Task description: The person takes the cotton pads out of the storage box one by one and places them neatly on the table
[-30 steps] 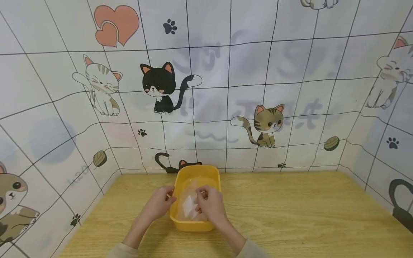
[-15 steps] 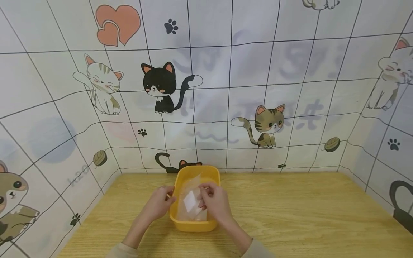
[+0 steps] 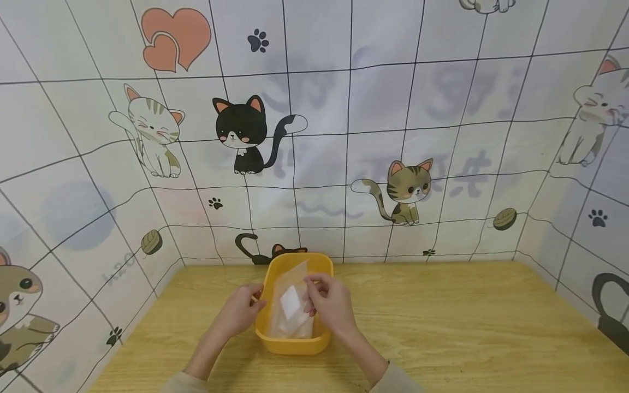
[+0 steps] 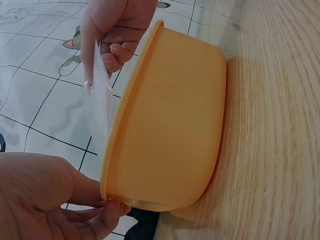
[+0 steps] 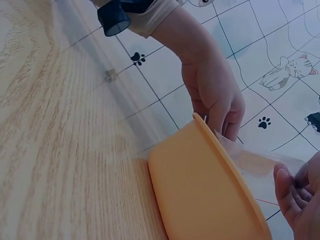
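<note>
A yellow plastic basin (image 3: 295, 346) stands on the table near the back wall. My left hand (image 3: 242, 310) pinches its left rim between thumb and fingers; the left wrist view shows this hand (image 4: 60, 200) at the rim's end. Over the basin, my right hand (image 3: 334, 305) pinches the right edge of a clear plastic bag (image 3: 301, 273). A white diamond-shaped patch (image 3: 291, 302) shows on the bag's front. Side-on in the left wrist view, the bag (image 4: 101, 100) rises above the rim. More pale, see-through material (image 3: 306, 330) lies in the basin, partly covered by the bag.
The wooden table (image 3: 442, 316) stretches out to the right of the basin. White wall covering (image 3: 324, 164) with cartoon cats and grid lines closes off the back and both sides. The basin's far end stands close to the back wall.
My right hand has moved slightly up and to the right, and the bag has come up with it, showing more above the basin's contents. My left hand keeps its hold on the rim.
</note>
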Action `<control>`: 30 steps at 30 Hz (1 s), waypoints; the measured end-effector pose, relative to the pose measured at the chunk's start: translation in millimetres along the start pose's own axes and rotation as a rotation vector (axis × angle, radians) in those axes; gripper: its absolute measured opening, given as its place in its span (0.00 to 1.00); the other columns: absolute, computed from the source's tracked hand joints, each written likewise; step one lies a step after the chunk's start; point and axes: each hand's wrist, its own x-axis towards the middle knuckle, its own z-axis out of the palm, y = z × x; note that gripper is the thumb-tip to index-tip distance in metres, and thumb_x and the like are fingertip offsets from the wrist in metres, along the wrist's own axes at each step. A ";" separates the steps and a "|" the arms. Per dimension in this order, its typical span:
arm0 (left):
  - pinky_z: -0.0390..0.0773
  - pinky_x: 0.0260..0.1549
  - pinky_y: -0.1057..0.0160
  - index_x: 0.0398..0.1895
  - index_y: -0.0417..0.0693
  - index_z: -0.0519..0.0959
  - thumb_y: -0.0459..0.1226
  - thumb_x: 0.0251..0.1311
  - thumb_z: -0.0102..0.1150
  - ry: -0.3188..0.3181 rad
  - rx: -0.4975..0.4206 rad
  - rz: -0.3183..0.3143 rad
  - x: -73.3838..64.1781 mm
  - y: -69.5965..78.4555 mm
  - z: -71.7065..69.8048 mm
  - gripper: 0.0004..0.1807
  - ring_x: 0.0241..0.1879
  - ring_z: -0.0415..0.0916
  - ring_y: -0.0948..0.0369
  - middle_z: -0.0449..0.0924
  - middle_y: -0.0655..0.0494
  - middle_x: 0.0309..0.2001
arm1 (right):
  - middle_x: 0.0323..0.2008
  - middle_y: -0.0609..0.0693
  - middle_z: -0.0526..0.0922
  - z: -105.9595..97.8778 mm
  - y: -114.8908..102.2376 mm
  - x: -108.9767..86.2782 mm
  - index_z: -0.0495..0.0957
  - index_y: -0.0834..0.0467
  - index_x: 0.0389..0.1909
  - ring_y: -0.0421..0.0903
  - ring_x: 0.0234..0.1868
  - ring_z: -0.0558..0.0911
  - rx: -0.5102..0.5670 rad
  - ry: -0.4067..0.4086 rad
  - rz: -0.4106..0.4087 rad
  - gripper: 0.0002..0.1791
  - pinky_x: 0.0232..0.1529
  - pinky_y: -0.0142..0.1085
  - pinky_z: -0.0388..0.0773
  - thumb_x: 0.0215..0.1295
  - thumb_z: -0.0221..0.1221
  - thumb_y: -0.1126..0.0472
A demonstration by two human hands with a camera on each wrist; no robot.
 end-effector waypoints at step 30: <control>0.79 0.24 0.64 0.32 0.37 0.78 0.22 0.60 0.62 0.003 -0.037 -0.033 -1.1 -1.0 0.8 0.05 0.28 0.75 0.59 0.76 0.51 0.31 | 0.25 0.56 0.83 -33.0 -10.4 10.5 0.82 0.66 0.46 0.45 0.20 0.80 0.027 0.121 0.024 0.08 0.22 0.33 0.81 0.71 0.57 0.69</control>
